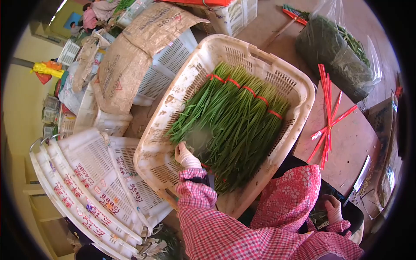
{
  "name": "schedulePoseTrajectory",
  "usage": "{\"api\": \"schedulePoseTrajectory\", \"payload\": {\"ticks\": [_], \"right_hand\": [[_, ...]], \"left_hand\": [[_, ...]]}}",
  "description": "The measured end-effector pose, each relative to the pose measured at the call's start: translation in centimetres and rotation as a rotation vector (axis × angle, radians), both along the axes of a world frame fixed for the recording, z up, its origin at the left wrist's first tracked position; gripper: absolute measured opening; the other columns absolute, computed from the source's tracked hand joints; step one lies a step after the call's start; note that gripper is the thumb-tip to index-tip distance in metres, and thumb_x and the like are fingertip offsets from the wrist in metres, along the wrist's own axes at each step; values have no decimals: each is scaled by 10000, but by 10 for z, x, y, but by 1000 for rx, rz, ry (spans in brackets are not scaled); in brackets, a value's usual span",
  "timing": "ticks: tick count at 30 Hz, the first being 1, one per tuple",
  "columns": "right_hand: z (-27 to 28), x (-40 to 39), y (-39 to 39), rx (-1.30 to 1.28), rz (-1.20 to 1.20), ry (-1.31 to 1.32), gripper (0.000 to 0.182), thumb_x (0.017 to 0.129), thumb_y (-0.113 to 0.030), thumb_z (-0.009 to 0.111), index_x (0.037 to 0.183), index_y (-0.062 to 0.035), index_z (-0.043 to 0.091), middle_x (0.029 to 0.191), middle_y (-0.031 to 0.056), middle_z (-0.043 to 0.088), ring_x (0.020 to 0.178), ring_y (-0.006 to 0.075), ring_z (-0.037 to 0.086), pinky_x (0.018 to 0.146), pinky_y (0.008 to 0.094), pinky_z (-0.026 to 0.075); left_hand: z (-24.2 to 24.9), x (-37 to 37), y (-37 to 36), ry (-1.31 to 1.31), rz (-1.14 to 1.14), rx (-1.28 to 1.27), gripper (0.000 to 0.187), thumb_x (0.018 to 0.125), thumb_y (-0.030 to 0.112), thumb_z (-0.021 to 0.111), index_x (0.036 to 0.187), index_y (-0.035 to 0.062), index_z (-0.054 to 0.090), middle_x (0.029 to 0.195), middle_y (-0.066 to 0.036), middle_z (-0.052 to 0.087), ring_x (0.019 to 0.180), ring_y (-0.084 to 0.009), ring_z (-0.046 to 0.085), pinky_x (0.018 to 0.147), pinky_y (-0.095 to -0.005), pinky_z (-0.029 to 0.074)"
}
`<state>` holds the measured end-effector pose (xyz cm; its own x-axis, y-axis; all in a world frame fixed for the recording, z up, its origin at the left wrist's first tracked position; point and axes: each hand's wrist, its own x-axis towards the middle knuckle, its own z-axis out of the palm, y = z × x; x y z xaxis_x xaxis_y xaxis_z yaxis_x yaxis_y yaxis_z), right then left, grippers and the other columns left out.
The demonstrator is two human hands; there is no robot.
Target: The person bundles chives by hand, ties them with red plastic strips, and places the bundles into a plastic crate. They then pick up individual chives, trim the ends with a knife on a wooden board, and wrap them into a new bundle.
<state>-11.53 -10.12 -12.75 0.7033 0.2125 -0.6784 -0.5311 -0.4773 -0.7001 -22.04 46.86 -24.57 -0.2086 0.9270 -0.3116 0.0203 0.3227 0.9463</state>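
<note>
My left hand [186, 157], with a pale wrapping or glove on it, is inside a large white plastic crate [147, 145]. Its fingers are curled at the leaf tips of the garlic chives [234, 125], which lie in several bundles bound with red ties, pale ends toward the far side. A hazy spot blurs the leaves beside this hand. Low on the right, next to a pink floral cloth [288, 190], is my right hand [332, 209]. Its fingers are bent, and what they hold, if anything, is hidden.
Right of the crate, a board [346, 134] carries red tie strips [328, 121] and a knife [362, 173]. A bag of greens [331, 52] stands behind. Stacked white crates [86, 186] lean at left; a brown sack [130, 56] covers another. People [93, 15] are far back.
</note>
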Motion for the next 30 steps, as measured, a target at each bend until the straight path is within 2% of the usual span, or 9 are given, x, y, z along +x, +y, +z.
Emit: {"api": "schedulePoseTrajectory", "payload": {"ticks": [5, 6, 8, 11, 15, 17, 20, 24, 30], "right_hand": [[3, -2, -8, 25, 31, 0, 295, 873, -157, 560, 1100, 25, 605, 844, 78, 673, 763, 148, 623, 722, 281, 500], [4, -2, -7, 28, 52, -5, 295, 873, -157, 560, 1100, 25, 605, 844, 78, 673, 763, 148, 623, 722, 281, 500], [5, -4, -4, 35, 70, 9, 298, 868, -162, 560, 1098, 23, 608, 844, 79, 674, 768, 147, 628, 718, 277, 504], [6, -5, 0, 10, 153, -14, 291, 868, -151, 549, 1097, 18, 609, 867, 82, 674, 782, 147, 631, 725, 270, 504], [3, -11, 0, 11, 223, -40, 284, 872, -140, 540, 1099, 14, 611, 891, 80, 673, 795, 147, 632, 725, 268, 502], [3, -14, -1, -16, 269, -60, 283, 879, -151, 543, 1104, 6, 609, 893, 76, 675, 797, 151, 635, 716, 280, 504], [14, -21, 0, -14, 244, -1, 294, 885, -170, 553, 1116, 4, 602, 893, 75, 677, 801, 155, 638, 714, 290, 507], [18, -28, -4, 3, 253, -24, 314, 888, -198, 569, 1126, 4, 596, 895, 76, 680, 799, 151, 638, 722, 290, 510], [30, -37, -2, -99, 141, 12, 292, 893, -168, 567, 1123, 8, 600, 921, 82, 682, 804, 145, 632, 736, 275, 508]], "left_hand": [[95, -72, -45, 62, -132, 173, 248, 885, 322, 628, 948, 84, 655, 884, -7, 605, 747, -119, 537, 673, -282, 458], [120, -82, -53, 191, -157, 529, 256, 904, 315, 600, 1001, 84, 655, 892, -13, 608, 787, -132, 543, 718, -305, 460], [130, -145, -56, 120, -65, 461, 252, 912, 267, 589, 869, 26, 651, 817, 3, 605, 772, -135, 513, 723, -295, 423], [181, -203, -83, 534, -38, 602, 323, 939, 308, 540, 855, 11, 636, 775, -21, 582, 739, -134, 495, 690, -285, 411], [159, -301, -105, 601, -186, -22, 452, 901, 433, 553, 1020, 4, 635, 1013, -122, 631, 906, -220, 549, 825, -359, 434], [142, -308, -115, 1944, -201, 151, 638, 865, 490, 552, 1276, 6, 496, 1343, -223, 444, 1225, -368, 411, 1015, -449, 336], [153, -296, -114, 1694, -277, 144, 723, 854, 445, 557, 1407, 29, 348, 1499, -233, 218, 1370, -418, 209, 1106, -496, 190], [160, -221, -87, 1415, -452, 653, 737, 877, 472, 522, 1427, 29, 312, 1478, -241, 265, 1346, -430, 254, 1097, -498, 207], [135, -74, -36, 983, -803, 802, 694, 909, 487, 477, 1422, 48, 319, 1440, -235, 321, 1353, -408, 251, 1104, -527, 184]]}}
